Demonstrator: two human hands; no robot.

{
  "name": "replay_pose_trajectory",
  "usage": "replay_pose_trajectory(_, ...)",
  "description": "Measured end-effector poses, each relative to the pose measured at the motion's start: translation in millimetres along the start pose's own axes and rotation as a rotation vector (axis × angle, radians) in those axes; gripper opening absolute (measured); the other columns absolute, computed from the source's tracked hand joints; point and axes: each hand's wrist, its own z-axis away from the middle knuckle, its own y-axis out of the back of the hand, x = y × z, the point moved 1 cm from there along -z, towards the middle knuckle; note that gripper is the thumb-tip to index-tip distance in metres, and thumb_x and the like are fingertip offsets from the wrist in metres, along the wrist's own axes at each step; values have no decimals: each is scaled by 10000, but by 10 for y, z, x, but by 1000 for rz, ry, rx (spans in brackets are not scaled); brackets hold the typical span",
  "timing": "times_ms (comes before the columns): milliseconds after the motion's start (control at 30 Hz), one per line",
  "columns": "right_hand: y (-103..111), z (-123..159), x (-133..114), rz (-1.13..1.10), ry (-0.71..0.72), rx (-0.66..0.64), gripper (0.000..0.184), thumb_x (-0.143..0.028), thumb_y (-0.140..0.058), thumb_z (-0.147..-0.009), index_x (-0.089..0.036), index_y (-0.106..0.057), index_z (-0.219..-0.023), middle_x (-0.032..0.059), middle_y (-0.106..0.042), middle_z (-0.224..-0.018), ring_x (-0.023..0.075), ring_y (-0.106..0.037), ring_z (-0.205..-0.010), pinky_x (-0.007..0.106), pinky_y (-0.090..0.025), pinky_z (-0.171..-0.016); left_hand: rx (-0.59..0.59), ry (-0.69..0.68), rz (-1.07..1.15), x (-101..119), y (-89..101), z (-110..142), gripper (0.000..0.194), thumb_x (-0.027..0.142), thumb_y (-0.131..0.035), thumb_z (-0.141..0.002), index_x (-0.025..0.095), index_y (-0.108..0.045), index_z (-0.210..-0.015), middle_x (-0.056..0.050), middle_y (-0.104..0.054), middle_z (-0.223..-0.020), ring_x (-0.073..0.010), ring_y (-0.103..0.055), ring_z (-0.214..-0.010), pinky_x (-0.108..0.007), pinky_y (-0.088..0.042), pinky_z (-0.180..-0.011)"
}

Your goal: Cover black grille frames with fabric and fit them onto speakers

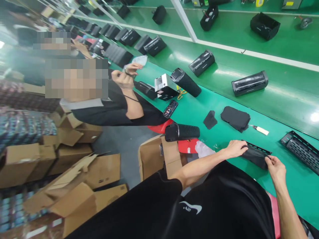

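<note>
Bench: green, running beneath both grips and far off past the left one; I read its bare patch [224, 99] beyond the left grip.
Co-worker: a person in a dark top [119, 109], well to the left of my left grip, both hands raised.
Open carton: brown cardboard [152, 159], left of the left grip, below the bench edge.
Perforated shell: black [302, 151], lying to the right of the right grip and a little beyond it.
Lying speaker: black cylinder [186, 132], left of the left grip, by the near bench edge.
Black sheet: the thin piece in hand [255, 159], stretched between the two grips over a slotted part [258, 147] (mostly covered, so I cannot tell its full form).
Left grip: fingers and thumb [236, 148] closed on the sheet's left end.
Right grip: thumb and fingertips [275, 166] pinching the sheet's right end.
Sheet stack: black cut pieces [235, 118], just beyond the left grip.
Loose piece: black [210, 120], left of that stack, beyond the left grip.
Pale-handled tool: small [261, 130], beyond the gap between my grips.
</note>
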Motion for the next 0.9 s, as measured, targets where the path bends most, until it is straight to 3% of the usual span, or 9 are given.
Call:
replay_pose_trajectory(200,-26,-47,-13,291,62,155,340,-485,-577,-746,-253,-698,-962,93,-738,-896,293,-643,-826,443,-477,-851,72,93,-17,-8,-217,-48,254,413,-551,-1036,249,-655,-1200,-88,-747,-1236,-269,-693,-1154,-408,-482,-993)
replay_pose_trajectory(300,-10,8,-42,322,114,210,426,-484,-550,-775,-233,-677,-1094,100,-715,-979,300,-631,-872,458,-470,-874,101,123,5,-42,-256,-76,324,461,-606,-1011,241,-602,-1249,-87,-720,-1254,-274,-688,-1151,-419,-477,-1000)
replay_pose_trajectory(400,-25,37,-97,322,173,254,634,-598,-612,-755,-213,-624,-1258,125,-668,-1094,332,-603,-1008,484,-460,-930,157,158,31,-93,-253,-94,484,473,-664,-976,235,-530,-1375,-106,-648,-1341,-284,-653,-1216,-418,-486,-1004)
replay_pose_trajectory(467,-47,25,-139,314,197,254,664,-649,-643,-734,-235,-631,-1253,126,-641,-1120,348,-569,-1075,504,-441,-971,180,148,47,-127,-229,-110,478,449,-662,-978,259,-545,-1401,-97,-610,-1364,-269,-620,-1258,-395,-494,-1010)
replay_pose_trajectory(633,22,-48,-226,214,189,204,428,-605,-647,-712,-239,-662,-934,110,-619,-987,334,-564,-1033,522,-407,-1021,171,47,194,-187,-87,-157,201,411,-707,-945,222,-724,-1012,-49,-660,-1185,-210,-604,-1173,-318,-476,-1006)
replay_pose_trajectory(700,106,-50,-252,132,168,152,464,-621,-714,-646,-236,-645,-895,79,-628,-900,303,-585,-934,501,-445,-972,129,3,360,-189,-13,-159,237,422,-763,-891,192,-708,-910,-24,-685,-1020,-177,-618,-1008,-291,-475,-918)
replay_pose_trajectory(767,191,-16,-281,20,128,76,553,-668,-767,-607,-234,-626,-921,38,-639,-812,254,-593,-787,444,-504,-828,67,0,579,-174,61,-146,341,485,-804,-833,170,-679,-863,14,-651,-832,-132,-580,-806,-260,-450,-768)
replay_pose_trajectory(900,322,149,-384,-225,47,-37,685,-729,-828,-595,-240,-581,-1006,4,-677,-760,179,-565,-572,314,-469,-562,-117,21,979,-80,219,-76,595,636,-860,-708,153,-666,-996,45,-605,-734,-92,-519,-641,-229,-367,-601)
